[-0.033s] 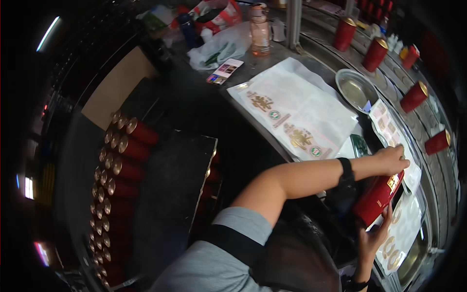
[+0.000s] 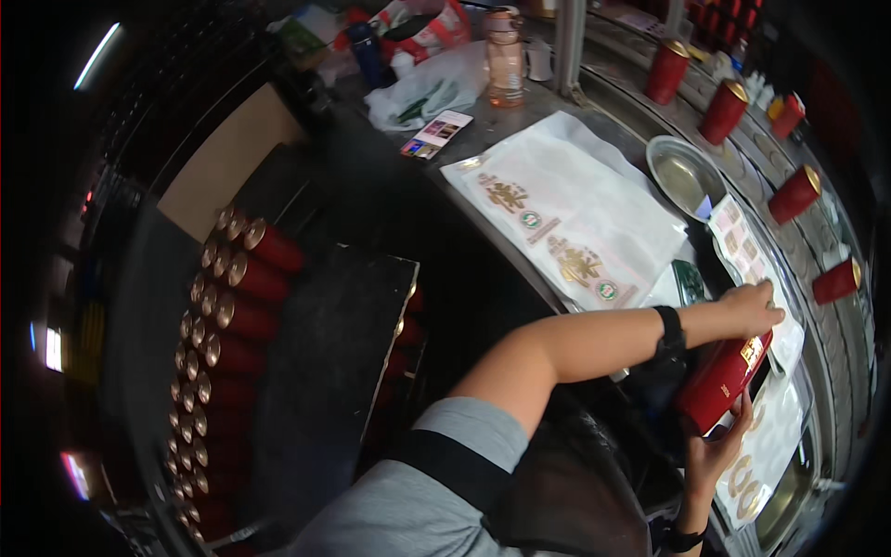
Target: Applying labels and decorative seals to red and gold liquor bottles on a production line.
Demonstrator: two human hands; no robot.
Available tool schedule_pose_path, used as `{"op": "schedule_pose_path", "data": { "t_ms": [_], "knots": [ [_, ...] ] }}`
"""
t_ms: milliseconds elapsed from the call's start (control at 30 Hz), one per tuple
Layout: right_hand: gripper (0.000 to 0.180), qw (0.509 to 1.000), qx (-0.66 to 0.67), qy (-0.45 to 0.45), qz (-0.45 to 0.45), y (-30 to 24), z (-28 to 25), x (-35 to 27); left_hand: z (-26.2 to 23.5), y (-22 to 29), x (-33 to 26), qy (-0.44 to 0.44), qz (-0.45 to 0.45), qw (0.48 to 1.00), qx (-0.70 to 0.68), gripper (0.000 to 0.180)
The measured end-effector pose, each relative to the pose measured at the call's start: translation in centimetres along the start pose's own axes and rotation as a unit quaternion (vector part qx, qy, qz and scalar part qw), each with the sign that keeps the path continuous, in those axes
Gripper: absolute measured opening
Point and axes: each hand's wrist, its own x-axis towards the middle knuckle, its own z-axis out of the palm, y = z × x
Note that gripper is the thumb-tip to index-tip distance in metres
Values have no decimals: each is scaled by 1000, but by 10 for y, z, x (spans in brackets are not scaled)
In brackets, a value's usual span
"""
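The left hand (image 2: 750, 311) curls over the upper end of a tilted red bottle (image 2: 722, 382), its grip closed on it, while the right hand (image 2: 716, 444) holds the lower end in a grip of thumb and fingers. The bottle is at the right of the tabletop (image 2: 497, 123), beside a white sheet with gold rings (image 2: 778, 432), near a metal bowl (image 2: 661, 160).

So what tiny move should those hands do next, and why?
Perhaps the left hand should gently smooth the shiny gold patch on the red cylindrical container: that hand is close to the patch, and the right hand braces the lower end.
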Motion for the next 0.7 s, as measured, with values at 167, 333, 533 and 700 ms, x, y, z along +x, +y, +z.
{"op": "schedule_pose_path", "data": {
  "t_ms": [167, 333, 533, 700],
  "knots": [
    [92, 994, 24, 7, -105, 3, -10, -13, -9, -4, -9, 35, -31, 998, -51, 52],
    [98, 969, 54, -221, -100, -57, -41, -4, -151, 8, -115, -1, 30, 975, -221, 24],
    [98, 815, -81, -396, -415, -121, 39, 36, -242, 90, -357, 255, -18, 966, 39, 15],
    [110, 810, -9, -407, -422, -143, 71, 51, -224, 123, -538, 530, -89, 751, 383, 14]
  ]
}}
